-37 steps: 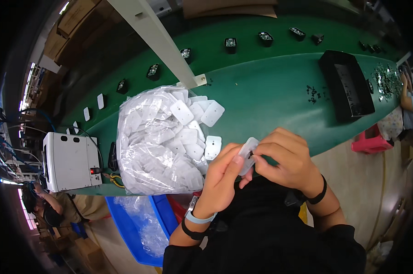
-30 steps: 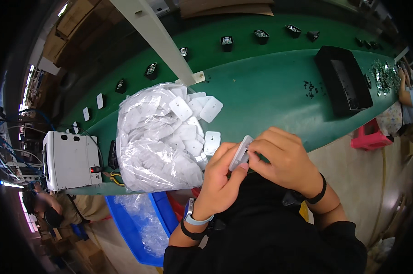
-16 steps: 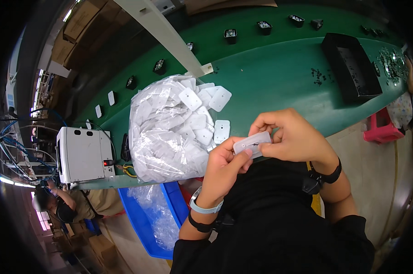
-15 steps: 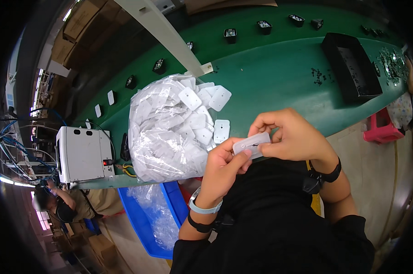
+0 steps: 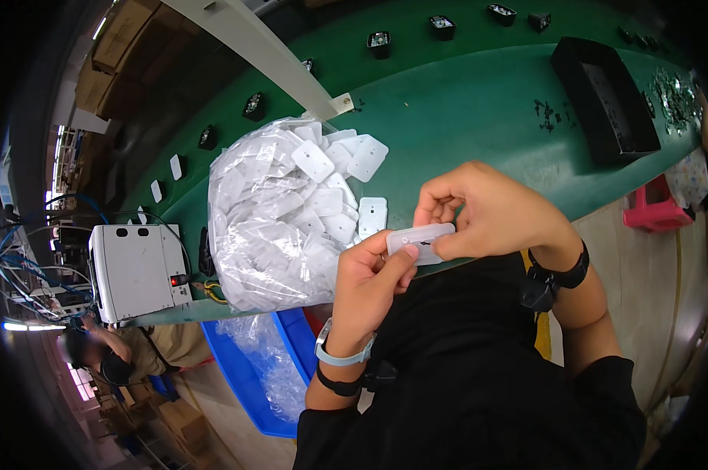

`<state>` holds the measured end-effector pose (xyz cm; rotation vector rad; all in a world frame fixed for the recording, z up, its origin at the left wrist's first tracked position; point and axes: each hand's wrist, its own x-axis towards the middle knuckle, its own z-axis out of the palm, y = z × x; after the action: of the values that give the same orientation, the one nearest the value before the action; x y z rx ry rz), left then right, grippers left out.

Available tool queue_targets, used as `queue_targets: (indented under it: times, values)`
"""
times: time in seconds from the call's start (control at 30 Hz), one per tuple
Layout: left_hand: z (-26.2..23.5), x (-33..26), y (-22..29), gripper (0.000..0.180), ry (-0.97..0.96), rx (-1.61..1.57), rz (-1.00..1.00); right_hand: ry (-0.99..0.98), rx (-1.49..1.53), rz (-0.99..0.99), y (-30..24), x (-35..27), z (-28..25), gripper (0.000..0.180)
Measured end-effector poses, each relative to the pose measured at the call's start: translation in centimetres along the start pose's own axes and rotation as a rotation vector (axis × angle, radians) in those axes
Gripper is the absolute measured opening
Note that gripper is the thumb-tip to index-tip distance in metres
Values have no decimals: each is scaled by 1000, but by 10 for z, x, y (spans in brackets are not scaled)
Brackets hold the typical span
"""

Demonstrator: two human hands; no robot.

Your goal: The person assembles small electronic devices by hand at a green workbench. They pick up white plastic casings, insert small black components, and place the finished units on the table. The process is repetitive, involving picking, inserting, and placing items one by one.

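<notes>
A small white plastic plate [image 5: 405, 237] with rounded corners is held up in front of me at the bench's near edge. My left hand [image 5: 369, 274] grips its left end, thumb on top and fingers beneath. At the plate's right end my right hand [image 5: 499, 215] has its thumb and curled fingers closed on it, beside a small black part on the plate's face. That part's exact kind is too small to tell. Left of my hands, a clear plastic bag [image 5: 248, 258] spills many similar white plates. One loose plate [image 5: 373, 213] lies on the green surface just beyond my left hand.
A black open box [image 5: 604, 102] stands at the right, near scattered small black parts [image 5: 548, 115]. Black housings [image 5: 378, 43] line the far green strip. A white post [image 5: 267, 55] rises behind the bag. A white machine [image 5: 138, 266] and blue bin [image 5: 291, 352] are left.
Both hands have shifted slightly left and up in the picture with the plate, whose tilt has changed a little. The bench and bag also appear moved left, as the view turned.
</notes>
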<state>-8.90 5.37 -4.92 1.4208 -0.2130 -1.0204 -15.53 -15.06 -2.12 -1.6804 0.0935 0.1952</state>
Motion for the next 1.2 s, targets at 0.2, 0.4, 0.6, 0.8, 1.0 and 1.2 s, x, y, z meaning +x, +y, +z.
queue_targets:
  times: [0.2,0.4,0.6,0.8,1.0,1.2]
  values:
    - [2,5,-9,10,100,109,160,13,-34,23,-5,7,4,21]
    - [-9,11,-3,12,120,-354,125,29,31,-444,22,24,10,48]
    - [-1,17,16,16,110,-631,73,-91,398,-459,41,59,26,62]
    - [-58,12,73,42,54,49,80,-31,574,-479,46,79,-19,72]
    - [-266,143,162,25,724,968,287,91,797,-524,71,88,-74,80]
    - [-381,270,176,62,651,1433,-177,137,865,-496,84,84,-98,82]
